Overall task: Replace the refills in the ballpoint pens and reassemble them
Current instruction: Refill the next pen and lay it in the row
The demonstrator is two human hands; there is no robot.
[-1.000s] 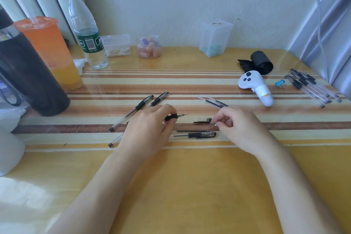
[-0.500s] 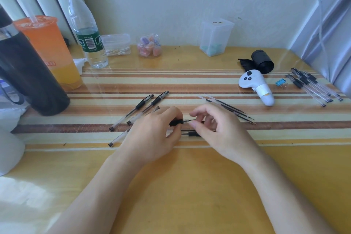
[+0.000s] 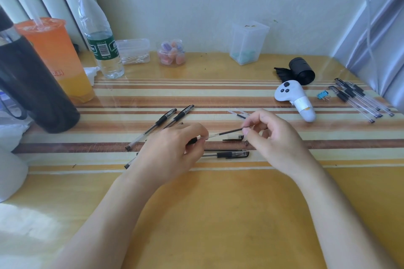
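1. Nearest the viewer, a glossy yellow-wood table (image 3: pixel 218 214) fills the foreground, and two bare forearms reach forward across it.
2. A capped black pen (image 3: pixel 227 154) lies flat on the striped part of the table, just in front of the hands.
3. The left hand (image 3: pixel 172 150) has its fingers curled round a pen barrel (image 3: pixel 193 141). Only the barrel's black grip section shows beneath the fingers.
4. The right hand (image 3: pixel 275 137) pinches one end of a thin refill (image 3: pixel 227 133) between thumb and forefinger, with the other fingers loosely curled.
5. The refill is held in the air between the hands, sloping down to the left fingertips. Whether its end sits inside the barrel cannot be told.
6. A loose pen cap (image 3: pixel 235 137) lies on the table under the refill.
7. Behind the left hand, two assembled pens (image 3: pixel 166 119) lie on a slant, side by side.
8. Behind the right hand, spare refills (image 3: pixel 238 114) lie partly hidden by the fingers.
9. Further right are a white handheld controller (image 3: pixel 295 100), a blue binder clip (image 3: pixel 323 95) and a cluster of clear pens (image 3: pixel 358 99) near the table's right edge.
10. A black roll (image 3: pixel 301 71) lies behind the controller.
11. Along the back wall, from right to left, stand a tall clear box (image 3: pixel 249 42), a small jar (image 3: pixel 172 53) of pastel pieces, a box of cotton swabs (image 3: pixel 133 51), a water bottle (image 3: pixel 98 35) and an orange drink cup (image 3: pixel 59 57).
12. A black flask (image 3: pixel 32 85) stands at the far left.
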